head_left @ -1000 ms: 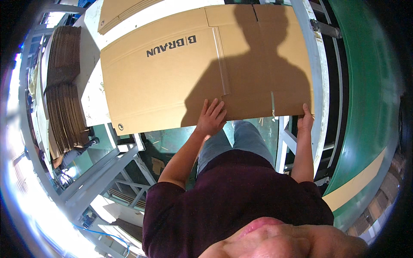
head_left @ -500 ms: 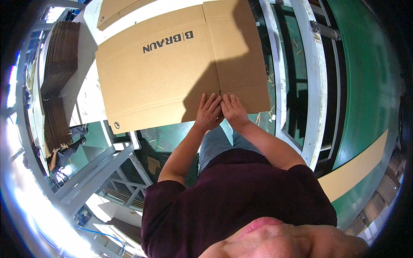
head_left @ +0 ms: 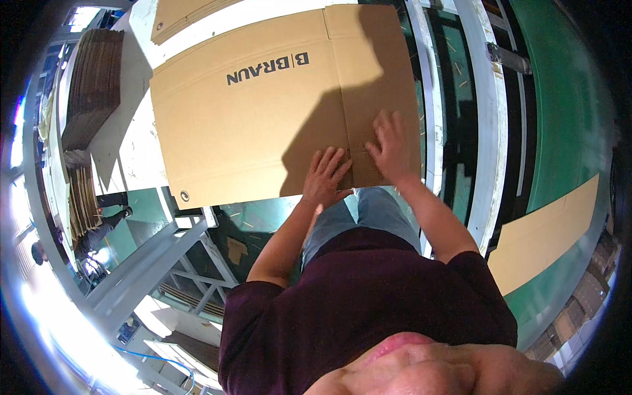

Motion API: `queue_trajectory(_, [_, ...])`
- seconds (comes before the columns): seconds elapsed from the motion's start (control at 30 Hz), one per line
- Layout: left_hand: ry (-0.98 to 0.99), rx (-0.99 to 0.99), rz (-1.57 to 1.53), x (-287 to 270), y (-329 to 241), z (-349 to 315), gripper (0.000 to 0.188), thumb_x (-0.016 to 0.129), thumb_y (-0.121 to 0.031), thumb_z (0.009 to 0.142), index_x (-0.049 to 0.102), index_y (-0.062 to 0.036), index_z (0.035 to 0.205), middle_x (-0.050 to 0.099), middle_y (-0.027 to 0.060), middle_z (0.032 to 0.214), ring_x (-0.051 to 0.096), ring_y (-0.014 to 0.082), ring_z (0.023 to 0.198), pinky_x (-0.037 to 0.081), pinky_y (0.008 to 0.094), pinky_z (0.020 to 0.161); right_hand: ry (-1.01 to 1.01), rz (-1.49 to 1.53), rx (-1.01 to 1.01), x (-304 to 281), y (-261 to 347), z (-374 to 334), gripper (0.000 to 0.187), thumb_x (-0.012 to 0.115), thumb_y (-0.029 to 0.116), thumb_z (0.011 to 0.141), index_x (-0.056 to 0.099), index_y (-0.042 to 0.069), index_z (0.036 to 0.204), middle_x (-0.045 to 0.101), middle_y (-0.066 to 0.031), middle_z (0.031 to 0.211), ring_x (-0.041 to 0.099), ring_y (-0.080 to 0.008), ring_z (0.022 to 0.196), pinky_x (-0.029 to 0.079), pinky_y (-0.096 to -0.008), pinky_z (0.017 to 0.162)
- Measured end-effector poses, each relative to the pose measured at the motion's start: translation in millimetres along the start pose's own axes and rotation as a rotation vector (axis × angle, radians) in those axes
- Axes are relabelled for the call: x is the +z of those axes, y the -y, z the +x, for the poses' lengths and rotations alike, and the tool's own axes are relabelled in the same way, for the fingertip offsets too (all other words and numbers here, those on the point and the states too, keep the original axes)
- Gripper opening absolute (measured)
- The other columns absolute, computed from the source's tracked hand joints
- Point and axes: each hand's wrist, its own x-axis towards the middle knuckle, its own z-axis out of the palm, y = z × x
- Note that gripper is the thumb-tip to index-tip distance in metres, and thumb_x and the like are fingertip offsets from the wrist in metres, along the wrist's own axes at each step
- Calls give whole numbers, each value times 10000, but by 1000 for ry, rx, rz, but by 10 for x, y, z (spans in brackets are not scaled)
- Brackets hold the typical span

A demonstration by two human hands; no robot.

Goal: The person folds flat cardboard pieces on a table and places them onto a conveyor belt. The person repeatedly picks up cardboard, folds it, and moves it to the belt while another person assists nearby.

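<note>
In front of me a flat brown cardboard box blank lies on a white worktable, dark print upside down on its face. A crease and slot split off its right-hand panel. My left hand rests near the front edge, just left of the slot, palm down with fingers apart. My right hand is over the right panel, farther from the edge, its fingers spread and slightly blurred. Whether the right fingertips touch the cardboard I cannot tell. Neither hand grips anything.
More flat cardboard lies at the table's far side. A tall stack of folded cardboard stands at left. To the right run a pale metal frame and a green surface bearing a cardboard strip. Another person is at far left.
My right hand has left the slot, moving right and away from me across the panel, its fingers spreading. The left fingers have spread too. The blank has shifted slightly right and nearer.
</note>
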Motion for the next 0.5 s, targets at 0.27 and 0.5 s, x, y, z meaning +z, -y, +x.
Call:
queue_trajectory(0.27, [-516, -823, 299, -577, 2876, -761, 780, 483, -548, 847, 189, -139, 1441, 172, 146, 1488, 103, 331, 1382, 97, 572, 1069, -173, 56, 395, 58, -702, 1369, 880, 813, 428, 570, 473, -50, 1225, 333, -235, 1372, 356, -376, 1237, 317, -436, 1027])
queue_trajectory(0.5, [-454, -1446, 331, -1374, 4451, -1170, 761, 537, -680, 741, 625, -1, 1072, 599, 214, 1096, 575, 354, 1025, 476, 431, 848, -59, 241, 711, -163, -846, 1673, 814, 836, 340, 589, 475, -19, 1224, 515, -173, 1189, 525, -252, 1079, 435, -382, 923])
